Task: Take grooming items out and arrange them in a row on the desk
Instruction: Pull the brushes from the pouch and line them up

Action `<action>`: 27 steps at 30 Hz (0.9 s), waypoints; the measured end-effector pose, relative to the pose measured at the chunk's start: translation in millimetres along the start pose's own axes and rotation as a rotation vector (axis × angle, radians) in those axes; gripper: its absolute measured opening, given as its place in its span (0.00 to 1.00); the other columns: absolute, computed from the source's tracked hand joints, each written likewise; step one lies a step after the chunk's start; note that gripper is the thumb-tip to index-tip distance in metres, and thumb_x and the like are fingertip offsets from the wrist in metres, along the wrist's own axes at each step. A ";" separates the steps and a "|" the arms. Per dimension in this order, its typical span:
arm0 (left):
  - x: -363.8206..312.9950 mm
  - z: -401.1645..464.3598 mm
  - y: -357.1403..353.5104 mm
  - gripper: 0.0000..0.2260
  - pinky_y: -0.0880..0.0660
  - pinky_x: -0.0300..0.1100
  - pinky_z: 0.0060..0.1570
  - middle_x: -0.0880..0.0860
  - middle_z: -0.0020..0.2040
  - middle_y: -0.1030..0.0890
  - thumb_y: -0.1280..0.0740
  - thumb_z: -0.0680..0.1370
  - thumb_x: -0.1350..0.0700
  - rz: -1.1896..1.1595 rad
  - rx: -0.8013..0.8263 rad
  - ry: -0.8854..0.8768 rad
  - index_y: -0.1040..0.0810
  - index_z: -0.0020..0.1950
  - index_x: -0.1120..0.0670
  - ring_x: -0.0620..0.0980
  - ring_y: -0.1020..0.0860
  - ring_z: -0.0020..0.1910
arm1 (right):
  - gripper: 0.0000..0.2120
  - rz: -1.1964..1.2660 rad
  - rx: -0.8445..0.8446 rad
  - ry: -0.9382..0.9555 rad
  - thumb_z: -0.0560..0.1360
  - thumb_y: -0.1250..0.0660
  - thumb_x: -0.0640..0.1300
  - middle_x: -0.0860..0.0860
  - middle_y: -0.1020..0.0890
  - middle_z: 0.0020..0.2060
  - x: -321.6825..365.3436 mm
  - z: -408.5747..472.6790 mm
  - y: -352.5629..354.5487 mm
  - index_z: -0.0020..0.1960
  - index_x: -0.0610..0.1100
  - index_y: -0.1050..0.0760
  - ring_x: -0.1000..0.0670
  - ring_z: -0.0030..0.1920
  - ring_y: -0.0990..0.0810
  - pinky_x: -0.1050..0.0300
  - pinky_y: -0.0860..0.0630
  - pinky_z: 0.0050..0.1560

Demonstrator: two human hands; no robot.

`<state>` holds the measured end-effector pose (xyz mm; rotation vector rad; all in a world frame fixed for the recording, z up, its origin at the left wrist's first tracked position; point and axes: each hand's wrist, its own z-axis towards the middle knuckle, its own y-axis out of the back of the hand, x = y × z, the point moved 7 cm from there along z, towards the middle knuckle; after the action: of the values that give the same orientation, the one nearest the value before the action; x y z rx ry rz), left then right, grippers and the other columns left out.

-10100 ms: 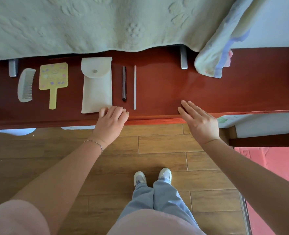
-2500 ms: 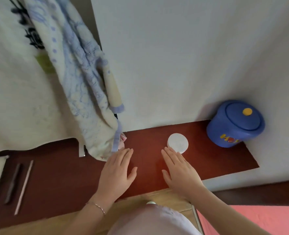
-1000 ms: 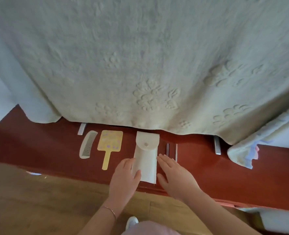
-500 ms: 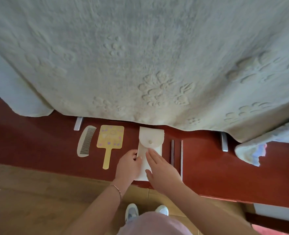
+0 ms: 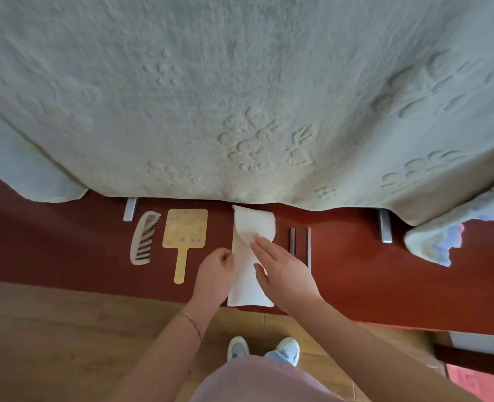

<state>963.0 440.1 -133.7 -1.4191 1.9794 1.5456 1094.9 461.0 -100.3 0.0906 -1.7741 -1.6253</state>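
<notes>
A white fabric pouch [image 5: 244,281] lies flat on the dark red desk [image 5: 385,280], its flap lifted up and back. My right hand [image 5: 283,274] lies over the pouch with its fingertips under the raised flap. My left hand [image 5: 215,274] pinches the pouch's left edge. Left of the pouch lie a yellow hand mirror [image 5: 184,237] and a pale comb [image 5: 143,237]. Right of it lie a dark thin stick [image 5: 292,240] and a light thin stick [image 5: 309,248], side by side.
A large pale blanket [image 5: 240,97] hangs over the back of the desk, reaching its surface. A second folded cloth [image 5: 431,242] drapes at the right. Two metal brackets [image 5: 384,229] stand near the back. Wooden floor [image 5: 51,329] lies below the desk's front edge.
The pouch's flap, closed half a second ago, is now lifted by my right fingers. My left hand has shifted to the pouch's left edge.
</notes>
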 end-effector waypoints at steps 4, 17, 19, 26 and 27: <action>-4.0 -17.8 16.5 0.08 0.32 0.37 0.36 0.51 0.39 0.23 0.42 0.80 0.55 -0.057 0.006 -0.053 0.25 0.47 0.53 0.46 0.26 0.37 | 0.19 0.004 -0.160 0.116 0.74 0.34 0.44 0.46 0.24 0.65 7.0 10.6 20.5 0.63 0.40 0.25 0.47 0.66 0.27 0.54 0.26 0.60; -20.5 -48.5 45.8 0.06 0.32 0.26 0.30 0.45 0.36 0.25 0.45 0.81 0.56 -0.082 -0.185 -0.162 0.30 0.49 0.52 0.43 0.27 0.33 | 0.12 -0.263 -0.404 0.377 0.77 0.38 0.42 0.43 0.17 0.52 30.9 17.7 40.5 0.52 0.37 0.19 0.47 0.54 0.18 0.55 0.18 0.41; -15.3 -46.6 44.2 0.06 0.32 0.28 0.29 0.45 0.37 0.25 0.46 0.81 0.56 -0.040 -0.155 -0.154 0.29 0.50 0.52 0.43 0.26 0.34 | 0.12 -0.152 -0.404 0.311 0.76 0.39 0.42 0.46 0.15 0.45 29.5 15.6 48.4 0.48 0.39 0.18 0.49 0.46 0.16 0.58 0.19 0.39; -6.5 -47.1 45.6 0.07 0.34 0.27 0.30 0.44 0.37 0.25 0.46 0.81 0.56 0.048 -0.019 -0.193 0.29 0.47 0.51 0.41 0.27 0.33 | 0.12 0.319 -0.339 -0.190 0.78 0.39 0.42 0.49 0.27 0.26 -16.5 25.9 77.0 0.41 0.38 0.22 0.55 0.26 0.35 0.64 0.41 0.27; -5.5 -47.1 46.2 0.08 0.34 0.27 0.30 0.44 0.37 0.25 0.45 0.81 0.56 0.048 0.006 -0.200 0.29 0.46 0.51 0.41 0.27 0.33 | 0.10 0.327 -0.349 -0.216 0.78 0.39 0.42 0.50 0.27 0.27 -20.4 27.1 82.3 0.44 0.39 0.21 0.55 0.27 0.34 0.65 0.39 0.28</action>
<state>944.9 401.2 -83.4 -1.1719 1.9104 1.6307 1128.6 510.8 -34.7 -0.5264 -1.5300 -1.7176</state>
